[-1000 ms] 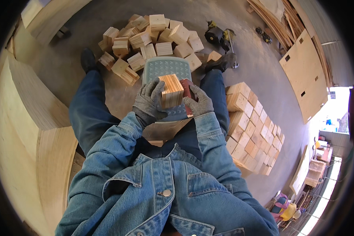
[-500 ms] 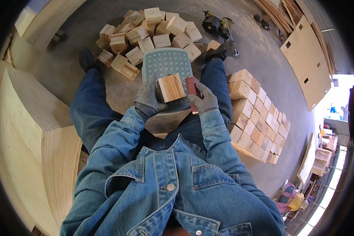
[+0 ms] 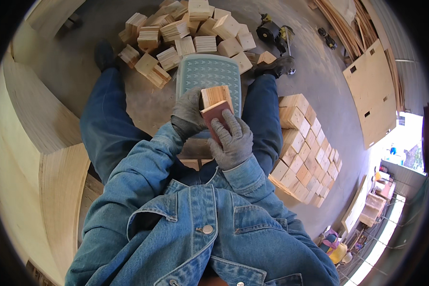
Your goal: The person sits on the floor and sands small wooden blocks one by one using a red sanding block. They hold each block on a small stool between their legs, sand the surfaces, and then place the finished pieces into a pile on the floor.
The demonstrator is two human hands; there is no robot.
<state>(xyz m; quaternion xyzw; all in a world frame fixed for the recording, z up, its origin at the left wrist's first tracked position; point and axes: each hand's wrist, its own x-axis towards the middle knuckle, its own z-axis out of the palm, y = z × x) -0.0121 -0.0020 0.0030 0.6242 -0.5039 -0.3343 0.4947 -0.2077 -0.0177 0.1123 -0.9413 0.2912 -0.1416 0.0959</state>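
Observation:
My left hand [image 3: 188, 112], in a grey glove, grips a squared wooden block [image 3: 216, 97] with layered grain, held tilted above a pale green plastic stool [image 3: 209, 71]. Against the near face of that block lies a flat reddish-brown sanding block [image 3: 215, 117]. My gloved right hand [image 3: 232, 139] is closed on the sanding block, its fingers laid over the top. Part of the wooden block is hidden behind the sanding block and my left fingers.
Loose wooden blocks [image 3: 176, 31] lie heaped beyond the stool. To the right, more blocks stand in a neat stack [image 3: 306, 148]. A black and yellow power tool [image 3: 270, 32] rests near my right foot. Large plywood pieces [image 3: 57, 190] rise at the left.
The sanding block has moved left, from beside the wooden block onto its near face. My right hand has turned over it. The wooden block is now tilted, and the whole view has shifted slightly.

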